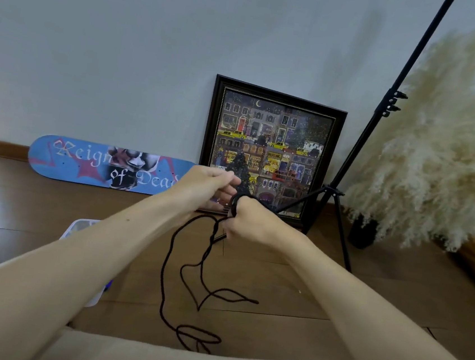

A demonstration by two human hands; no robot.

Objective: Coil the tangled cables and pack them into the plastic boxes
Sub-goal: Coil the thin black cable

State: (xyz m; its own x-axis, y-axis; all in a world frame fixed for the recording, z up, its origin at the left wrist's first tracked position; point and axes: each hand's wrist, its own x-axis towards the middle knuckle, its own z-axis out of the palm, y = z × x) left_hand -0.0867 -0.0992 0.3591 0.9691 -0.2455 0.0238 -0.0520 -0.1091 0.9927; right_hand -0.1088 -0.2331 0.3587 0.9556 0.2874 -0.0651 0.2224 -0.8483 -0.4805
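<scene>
Both bare forearms reach forward over a brown wooden floor (pixel 292 288). The right hand (pixel 251 221) is closed around a small coil of dark cable (pixel 181 273), several turns of which wrap over the top of the hand near the knuckles. The left hand (pixel 211 184) sits just beside it, slightly higher, with its fingers (pixel 227 178) curled and pinched together close to the coil; whether they actually grip the cable cannot be told, as the contact is hidden. From the right hand the rest of the cable hangs down in loose strands, partly twisted together just below the hand, then spreads over the floor in irregular loops, with one free end lying out to the right and another tangle of loops near the bottom edge. At the left, partly hidden by the left forearm, lie pale translucent plastic boxes (pixel 79 226). Against the white wall lean a blue skateboard deck (pixel 91 164) and a dark-framed picture (pixel 275 142) of a night street. A black tripod stand (pixel 349 162) rises at the right, next to cream pampas grass (pixel 443 160).
</scene>
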